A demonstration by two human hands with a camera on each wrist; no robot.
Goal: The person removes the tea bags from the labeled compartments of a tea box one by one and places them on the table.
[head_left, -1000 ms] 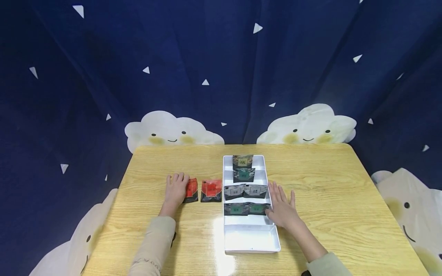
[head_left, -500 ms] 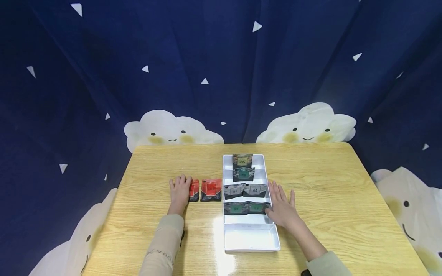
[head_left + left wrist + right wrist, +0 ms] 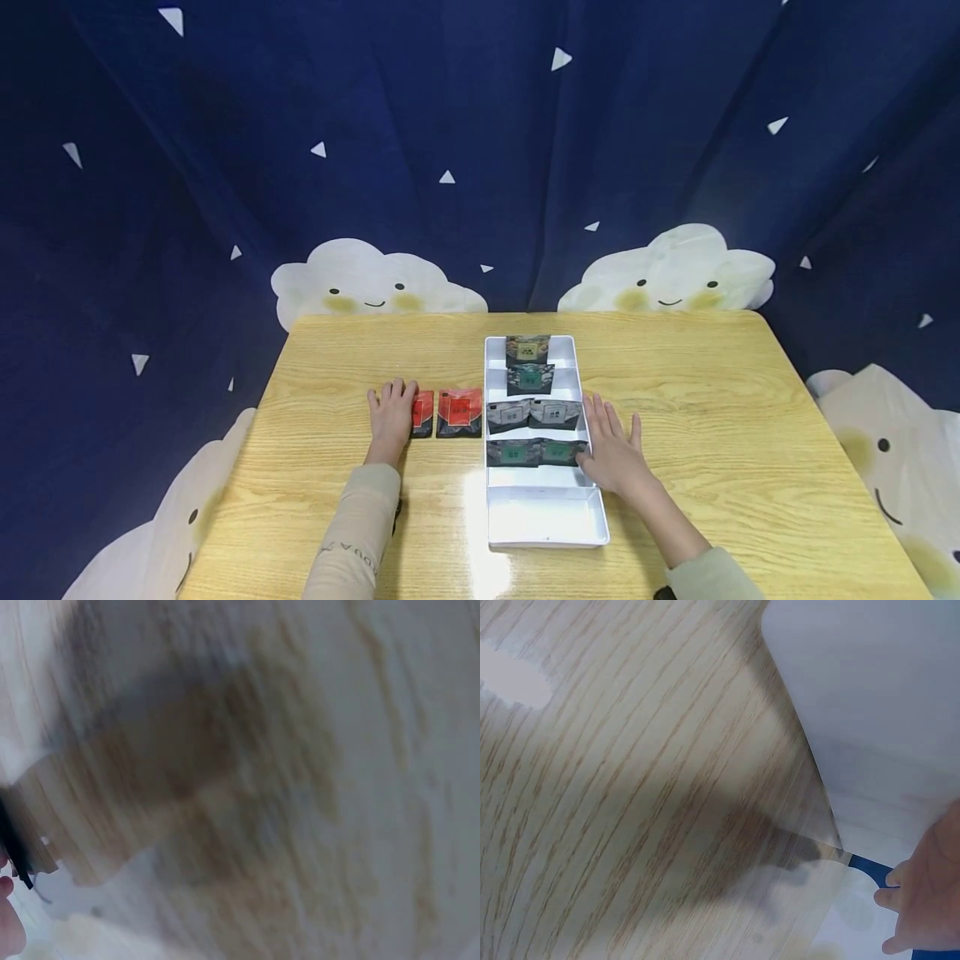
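Wooden table [image 3: 712,408], dark blue curtain [image 3: 480,125] behind, printed with white triangles and smiling clouds [image 3: 667,271]; left hand [image 3: 390,421] rests over the left side of a red-and-black packet [image 3: 424,414], covering part of it, fingers pointing toward the far edge; cannot tell whether it pinches the packet or merely lies on it (left wrist view is badly blurred, just some fingers and a dark edge at its left border); a second red-and-black packet [image 3: 460,414] lies flat just to the right, between the first one and a long white tray [image 3: 546,517]; right hand [image 3: 613,450] is spread wide at the tray's right wall, fingers straight along the outside, thumb reaching over the rim at the end of a green-labelled packet [image 3: 558,452]; a like packet [image 3: 513,454] sits beside that one, the pair forming the nearest row; beyond them, two grey packets [image 3: 531,415] side by side; farther still, one dark packet with a teal label [image 3: 529,380], then one with a yellow label [image 3: 527,350] at the far end; pale sleeves [image 3: 356,521] on both arms, the left one lettered.
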